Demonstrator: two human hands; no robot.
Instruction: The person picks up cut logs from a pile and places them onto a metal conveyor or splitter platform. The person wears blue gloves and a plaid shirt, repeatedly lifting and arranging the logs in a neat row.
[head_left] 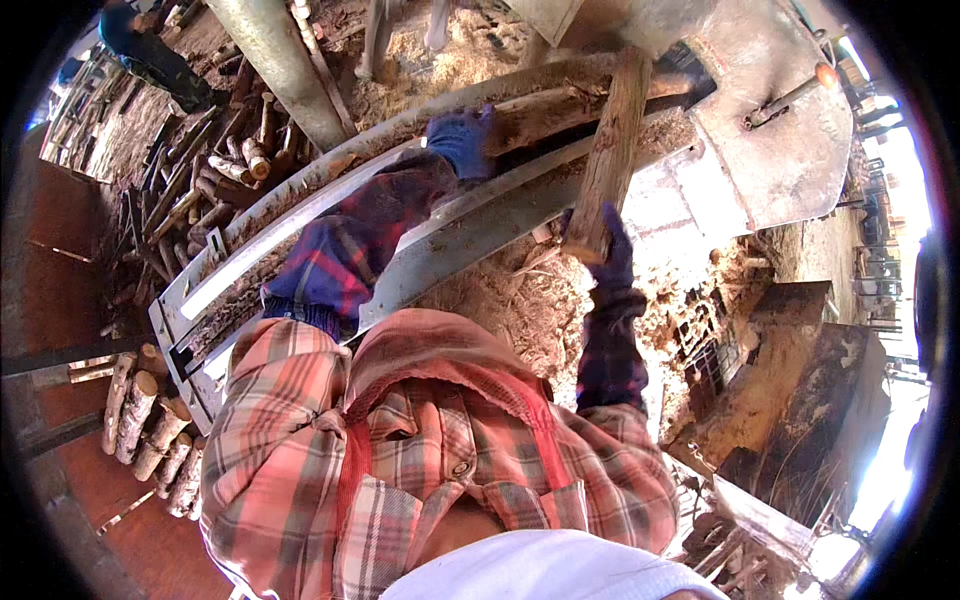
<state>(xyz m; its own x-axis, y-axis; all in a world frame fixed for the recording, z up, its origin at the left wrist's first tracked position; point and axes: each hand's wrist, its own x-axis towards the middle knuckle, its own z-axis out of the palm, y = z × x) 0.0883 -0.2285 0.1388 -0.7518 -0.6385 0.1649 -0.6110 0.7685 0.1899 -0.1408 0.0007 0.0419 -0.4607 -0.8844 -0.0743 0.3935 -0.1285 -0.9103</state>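
A rough wooden log (pixel 612 150) lies slantwise across the long metal trough (pixel 420 290), its far end beside the metal housing. My right hand (pixel 612 245), in a dark blue glove, grips the log's near end, thumb on one side and fingers on the other. My left hand (pixel 460 142), in a blue glove, reaches over the trough and is nearest to another piece of wood (pixel 540 112) lying inside it. Blur smears its fingers, so I cannot make out whether it touches that wood.
The metal housing (pixel 775 120) with its dark opening stands at the trough's right end. Wood shavings (pixel 500 240) heap below the trough. Cut logs (pixel 150 425) lie stacked at lower left, with more piled wood (pixel 235 170) beyond the trough. Another person (pixel 160 60) stands at far left.
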